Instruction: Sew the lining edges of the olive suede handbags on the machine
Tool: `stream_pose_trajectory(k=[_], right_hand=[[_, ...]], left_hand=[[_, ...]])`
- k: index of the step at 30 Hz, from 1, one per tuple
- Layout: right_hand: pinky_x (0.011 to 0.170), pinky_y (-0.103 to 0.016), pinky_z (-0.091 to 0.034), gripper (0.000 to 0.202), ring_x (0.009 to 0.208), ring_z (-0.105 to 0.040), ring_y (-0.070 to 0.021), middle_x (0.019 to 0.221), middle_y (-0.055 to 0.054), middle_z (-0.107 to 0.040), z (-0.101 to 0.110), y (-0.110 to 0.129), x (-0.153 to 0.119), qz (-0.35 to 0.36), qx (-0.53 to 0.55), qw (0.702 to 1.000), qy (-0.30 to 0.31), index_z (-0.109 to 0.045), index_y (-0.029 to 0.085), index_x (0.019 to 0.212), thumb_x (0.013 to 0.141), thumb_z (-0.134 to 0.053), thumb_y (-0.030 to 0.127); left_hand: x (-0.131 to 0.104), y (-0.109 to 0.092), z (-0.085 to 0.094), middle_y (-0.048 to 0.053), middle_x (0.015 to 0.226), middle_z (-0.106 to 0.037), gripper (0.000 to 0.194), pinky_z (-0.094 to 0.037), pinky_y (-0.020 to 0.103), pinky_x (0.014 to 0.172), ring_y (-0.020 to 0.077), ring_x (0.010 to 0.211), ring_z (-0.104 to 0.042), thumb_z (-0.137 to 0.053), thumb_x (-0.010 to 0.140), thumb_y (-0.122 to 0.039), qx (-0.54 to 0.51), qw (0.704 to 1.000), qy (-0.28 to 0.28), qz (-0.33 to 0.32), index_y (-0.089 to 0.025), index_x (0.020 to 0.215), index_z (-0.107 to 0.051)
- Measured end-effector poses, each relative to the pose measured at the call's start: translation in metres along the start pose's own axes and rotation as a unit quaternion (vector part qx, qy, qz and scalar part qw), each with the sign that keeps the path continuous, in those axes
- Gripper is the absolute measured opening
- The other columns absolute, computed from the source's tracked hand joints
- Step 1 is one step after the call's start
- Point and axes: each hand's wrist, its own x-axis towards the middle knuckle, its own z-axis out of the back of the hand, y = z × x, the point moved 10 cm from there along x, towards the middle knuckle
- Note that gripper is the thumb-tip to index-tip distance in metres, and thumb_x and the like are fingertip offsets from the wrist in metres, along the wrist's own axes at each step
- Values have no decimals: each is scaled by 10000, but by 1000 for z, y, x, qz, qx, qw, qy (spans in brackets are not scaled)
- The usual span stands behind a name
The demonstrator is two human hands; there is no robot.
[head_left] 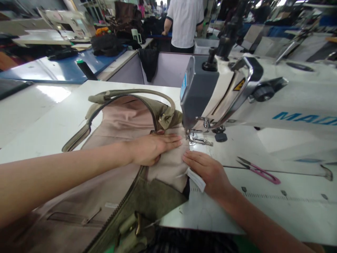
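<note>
An olive handbag (163,198) with a pinkish-beige lining (116,130) lies opened out on the sewing machine table, its zipper edges spread. My left hand (150,146) rests flat on the lining, fingers stretched toward the needle. Close by, my right hand (206,168) lies at the lining's right edge, its fingers together and resting on the cloth; a white label (196,179) shows beside it. The lining's edge reaches the presser foot (187,135) of the sewing machine (210,88). A metal seam guide (201,140) sits right of the foot.
Pink-handled thread snips (259,170) lie on the table at right. A black thread cone (86,69) stands at the back left. Beyond are a blue-topped table (65,68), another sewing machine (68,23) and a person in a white shirt (184,24).
</note>
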Motion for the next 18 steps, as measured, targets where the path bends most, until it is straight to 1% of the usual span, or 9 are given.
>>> stream_pose_trajectory(k=[2, 5, 7, 10, 12, 13, 15, 17, 18], right_hand=[[921, -387, -566, 298, 997, -679, -215, 1061, -112, -717, 1, -3, 1, -7, 6, 1000, -6, -684, 134, 1059, 957, -407, 97], [938, -374, -558, 293, 1037, -663, -204, 1090, -99, -709, 0, -13, 1, -46, 17, 999, -10, -686, 157, 1061, 956, -419, 102], [965, -390, -542, 302, 1096, -635, -216, 1124, -120, -693, -4, -18, 2, -58, 24, 998, -3, -674, 128, 1091, 950, -410, 94], [1011, -418, -507, 354, 1179, -581, -232, 1196, -153, -653, -12, -23, 3, -72, 32, 997, 17, -635, 87, 1159, 915, -382, 40], [1023, -431, -495, 414, 1216, -550, -235, 1261, -152, -611, -15, -27, 1, -94, 34, 995, 25, -573, 103, 1251, 891, -386, 22], [1024, -447, -490, 450, 1237, -529, -242, 1300, -153, -580, -14, -27, -1, -109, 30, 993, 22, -520, 117, 1314, 889, -397, 33], [1025, -492, -476, 518, 1276, -479, -275, 1366, -174, -505, -6, -22, -9, -133, 12, 991, 4, -384, 123, 1421, 907, -437, 94], [1025, -509, -467, 553, 1284, -449, -295, 1385, -192, -460, 4, -11, -21, -156, -7, 988, -14, -317, 113, 1452, 926, -478, 166], [1028, -506, -462, 527, 1277, -446, -292, 1374, -184, -463, 7, -3, -26, -164, -10, 986, -17, -346, 121, 1434, 929, -487, 176]], left_hand=[[4, 4, 3, 89, 1572, -175, 877, -207, 404, 1190, 195, 1452, -197, -490, 664, -4, 5, 1000, 2, 8, -113, 1497, -239], [10, 14, 3, 102, 1574, -156, 886, -209, 408, 1188, 202, 1451, -198, -493, 657, 1, 15, 1000, 4, 26, -116, 1497, -237], [15, 23, 3, 118, 1570, -171, 890, -219, 405, 1183, 209, 1446, -212, -493, 654, 5, 16, 999, -1, 30, -116, 1497, -234], [23, 36, 8, 127, 1560, -216, 872, -224, 384, 1178, 208, 1437, -237, -486, 669, 13, 5, 1000, -22, 12, -126, 1494, -241], [25, 39, 14, 121, 1553, -248, 850, -217, 389, 1176, 210, 1429, -254, -470, 688, 32, -9, 1000, -28, -5, -130, 1492, -245], [23, 37, 19, 125, 1543, -277, 810, -221, 400, 1173, 217, 1420, -275, -462, 713, 35, -19, 999, -30, -9, -119, 1483, -267], [12, 23, 33, 120, 1480, -401, 586, -233, 410, 1168, 225, 1388, -336, -446, 826, -12, -48, 998, -39, -14, -99, 1405, -416], [-10, -4, 42, 86, 1334, -564, 310, -240, 399, 1169, 212, 1325, -429, -426, 960, -185, -80, 996, -43, -22, -129, 1206, -607], [-24, -22, 43, 62, 1244, -624, 294, -238, 384, 1173, 203, 1279, -479, -435, 984, -316, -93, 994, -40, -35, -162, 1097, -658]])
